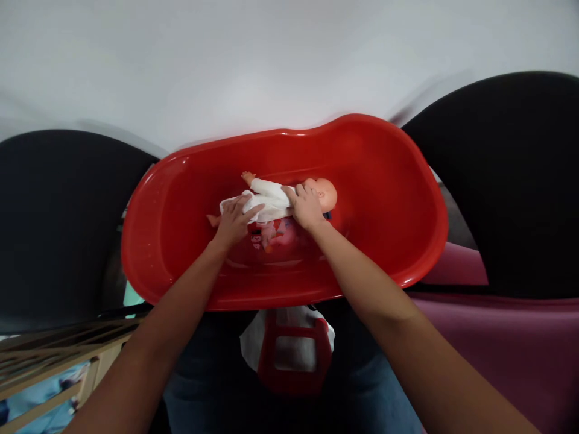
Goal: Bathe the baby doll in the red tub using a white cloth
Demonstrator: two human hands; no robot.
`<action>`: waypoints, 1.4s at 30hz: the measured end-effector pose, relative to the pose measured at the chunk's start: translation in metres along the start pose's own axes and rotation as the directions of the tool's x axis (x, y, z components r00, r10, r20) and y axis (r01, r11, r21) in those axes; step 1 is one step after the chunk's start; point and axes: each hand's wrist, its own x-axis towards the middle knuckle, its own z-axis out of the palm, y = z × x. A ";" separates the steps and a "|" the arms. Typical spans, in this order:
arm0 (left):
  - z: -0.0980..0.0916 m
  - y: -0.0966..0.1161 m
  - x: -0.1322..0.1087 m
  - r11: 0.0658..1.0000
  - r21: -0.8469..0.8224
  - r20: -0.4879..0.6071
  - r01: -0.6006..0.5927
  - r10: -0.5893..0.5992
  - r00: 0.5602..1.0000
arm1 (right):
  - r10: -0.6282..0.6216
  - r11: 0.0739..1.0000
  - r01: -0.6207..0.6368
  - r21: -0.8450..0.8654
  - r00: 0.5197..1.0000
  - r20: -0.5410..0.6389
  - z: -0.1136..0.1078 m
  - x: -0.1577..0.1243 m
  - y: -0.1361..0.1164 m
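Observation:
A baby doll (271, 211) in a white outfit lies inside a red baby bathtub (289, 296), its head to the right and its bare feet to the left. My left hand (233, 222) grips the doll's lower body, thumb stretched along the white cloth. Up by the shoulder and neck, my right hand (307, 208) is wrapped over the doll, hiding part of its chest and face. One doll arm sticks out toward the far wall of the tub. Beneath the doll, a printed cartoon picture (275, 234) shows on the tub floor.
Black chair backs stand left (67, 229) and right (506, 181) of the tub, with a white wall (280, 60) behind. A red plastic frame (296, 367) is below the near rim. Wooden slats (67, 355) are lower left, a pink surface (506, 355) lower right.

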 end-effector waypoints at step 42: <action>0.026 0.008 0.002 0.929 0.261 0.363 0.263 -0.347 0.865 | 0.012 1.000 -0.013 0.025 0.999 0.053 -0.012 0.002 -0.004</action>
